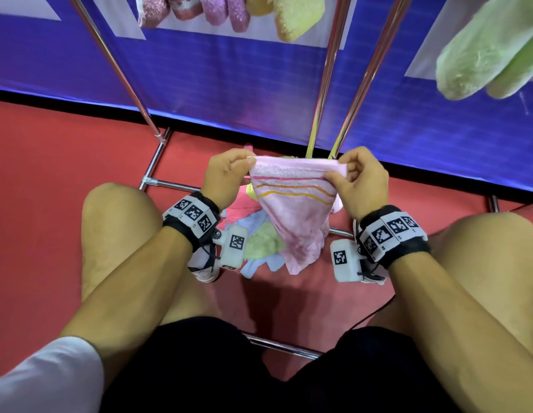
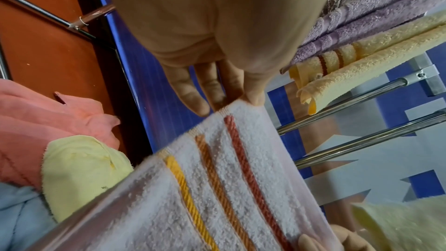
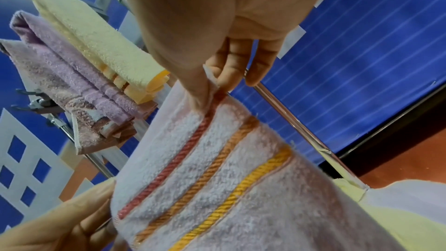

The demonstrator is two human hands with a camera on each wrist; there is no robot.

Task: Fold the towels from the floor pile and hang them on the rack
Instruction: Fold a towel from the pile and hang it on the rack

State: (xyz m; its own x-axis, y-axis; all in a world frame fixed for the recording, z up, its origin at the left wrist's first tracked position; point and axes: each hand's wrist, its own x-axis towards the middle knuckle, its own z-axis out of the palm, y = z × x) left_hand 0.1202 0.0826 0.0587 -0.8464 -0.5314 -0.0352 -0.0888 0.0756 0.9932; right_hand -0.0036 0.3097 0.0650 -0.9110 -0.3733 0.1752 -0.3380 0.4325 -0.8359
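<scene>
A pale pink towel point(image 1: 293, 210) with red, orange and yellow stripes hangs stretched between my hands above the floor pile point(image 1: 259, 242). My left hand point(image 1: 226, 174) pinches its top left corner, and my right hand point(image 1: 357, 180) pinches the top right corner. The left wrist view shows fingers point(image 2: 193, 91) at the towel point(image 2: 229, 178) edge. In the right wrist view thumb and fingers point(image 3: 231, 60) clamp the striped hem of the towel point(image 3: 217, 169). Folded pink, purple and yellow towels point(image 1: 229, 10) hang on the rack point(image 1: 327, 84) above.
The rack's chrome legs point(image 1: 122, 73) and floor bars point(image 1: 277, 347) surround the pile on the red floor. A blue banner wall point(image 1: 229, 84) stands right behind. A green towel point(image 1: 491, 52) hangs at the upper right. My bare knees point(image 1: 116, 216) flank the pile.
</scene>
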